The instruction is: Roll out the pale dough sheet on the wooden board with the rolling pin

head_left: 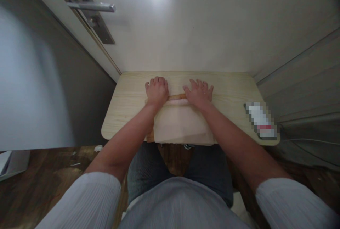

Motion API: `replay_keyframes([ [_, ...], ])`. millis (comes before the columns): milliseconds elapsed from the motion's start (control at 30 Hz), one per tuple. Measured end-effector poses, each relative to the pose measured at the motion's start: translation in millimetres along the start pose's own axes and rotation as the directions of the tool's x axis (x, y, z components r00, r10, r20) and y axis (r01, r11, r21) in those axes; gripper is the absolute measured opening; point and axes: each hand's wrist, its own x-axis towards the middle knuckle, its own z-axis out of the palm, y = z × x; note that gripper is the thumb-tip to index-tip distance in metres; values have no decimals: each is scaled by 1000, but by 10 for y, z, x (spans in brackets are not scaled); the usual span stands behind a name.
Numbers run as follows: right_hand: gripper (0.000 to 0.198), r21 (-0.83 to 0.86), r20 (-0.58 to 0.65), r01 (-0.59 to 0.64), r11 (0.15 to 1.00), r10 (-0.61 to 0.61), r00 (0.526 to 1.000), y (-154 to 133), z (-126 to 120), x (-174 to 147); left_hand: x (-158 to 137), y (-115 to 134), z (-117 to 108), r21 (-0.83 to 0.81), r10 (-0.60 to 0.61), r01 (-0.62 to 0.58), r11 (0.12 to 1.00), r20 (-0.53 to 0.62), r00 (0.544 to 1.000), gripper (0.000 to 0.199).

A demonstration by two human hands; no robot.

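With both forearms stretched out across the pale wood tabletop [231, 87], I see the left hand [156, 90] and right hand [199, 93] set palm down at the far end of a pale sheet [183, 124]. That sheet lies in the middle, between the forearms, and runs back to the near edge of the tabletop. A narrow brown strip [177, 97] shows between the hands, along the sheet's far end, and passes out of my sight under both palms. On the left, I read the grip as fingers close together and bent over, tips hidden from me; I cannot tell whether they pinch anything. On the right, the grip is spread, fingers fanned toward the far side. At the sheet's near left corner I make out a brown piece [150, 136] poking out from under it. Well apart, at the right end of the tabletop, lies a flat oblong item [261, 121], pixelated so that I cannot read its face. Beyond the far edge stands a pale door [186, 34], its metal handle [91, 7] to the far left.
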Motion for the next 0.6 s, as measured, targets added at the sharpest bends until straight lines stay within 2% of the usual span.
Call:
replay_keyframes([
  [333,67,3,25,-30,1000,30,999,-7,32,132,91,2,26,-34,-30,31,999,30,999,42],
  [600,62,24,-43,-22,999,23,999,-14,8,-98,-71,26,-70,-41,27,-26,999,40,999,38],
])
